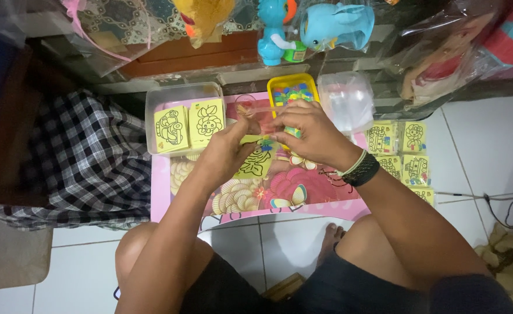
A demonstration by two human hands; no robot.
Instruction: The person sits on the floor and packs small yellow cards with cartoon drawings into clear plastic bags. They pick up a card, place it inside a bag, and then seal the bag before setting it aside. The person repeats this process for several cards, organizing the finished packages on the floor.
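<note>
Over the pink low table (326,200), between the clear box of yellow cards (152,110) and the yellow tray (274,81), both hands meet at the middle; the left hand (224,152) and right hand (310,132) together pinch one yellow picture card (255,163), tilted, its lower end toward the body, equally near both
</note>
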